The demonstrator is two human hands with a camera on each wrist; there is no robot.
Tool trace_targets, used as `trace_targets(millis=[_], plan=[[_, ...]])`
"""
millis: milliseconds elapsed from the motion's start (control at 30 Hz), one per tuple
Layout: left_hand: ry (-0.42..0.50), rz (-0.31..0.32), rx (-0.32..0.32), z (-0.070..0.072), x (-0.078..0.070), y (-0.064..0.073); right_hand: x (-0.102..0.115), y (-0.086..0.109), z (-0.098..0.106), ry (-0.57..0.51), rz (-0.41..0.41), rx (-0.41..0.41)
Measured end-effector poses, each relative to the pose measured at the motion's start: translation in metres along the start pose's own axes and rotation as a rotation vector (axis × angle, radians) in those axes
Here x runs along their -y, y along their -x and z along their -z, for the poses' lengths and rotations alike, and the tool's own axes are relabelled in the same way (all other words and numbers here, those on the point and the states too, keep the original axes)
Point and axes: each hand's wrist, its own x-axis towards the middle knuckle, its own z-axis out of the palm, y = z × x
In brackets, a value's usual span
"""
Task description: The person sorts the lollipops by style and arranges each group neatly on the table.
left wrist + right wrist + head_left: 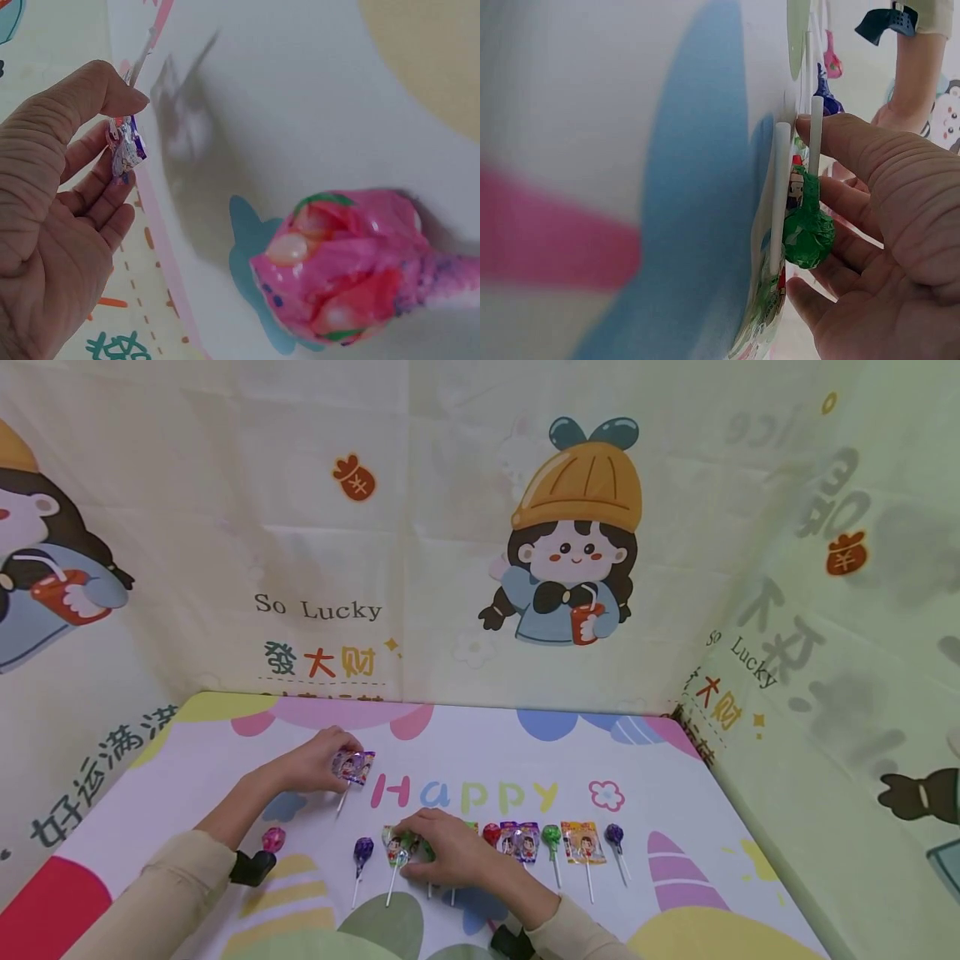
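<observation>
My left hand (321,763) holds a lollipop in a flat purple wrapper (354,767) above the table, pinched between thumb and fingers, its white stick pointing down. Lower down, my right hand (450,852) is over the left part of a row of lollipops. Its thumb and index finger are at the edges of a lollipop in a flat green wrapper (394,845). A round green lollipop (810,236) lies beneath that palm, partly hidden in the head view. Just left of the right hand lies a round dark purple lollipop (363,852).
Rightward the row continues with a red lollipop (491,834), a flat purple one (519,841), a round green one (552,836), a flat orange one (583,842) and a dark purple one (615,835). A pink lollipop (273,839) shows by the left wrist. Printed cloth walls (450,527) surround the table.
</observation>
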Motion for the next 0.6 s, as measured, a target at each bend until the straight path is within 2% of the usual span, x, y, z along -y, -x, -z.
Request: trace_targets(millis=[367,600], plan=[[0.004,0.000,0.039,-0.005,0.004,-0.009,0.001,0.000,0.001,0.015,0.014,-0.007],[-0.003,0.028,0.075,-0.007,0.009,-0.014,-0.002,0.000,0.001,0.020,0.009,-0.004]])
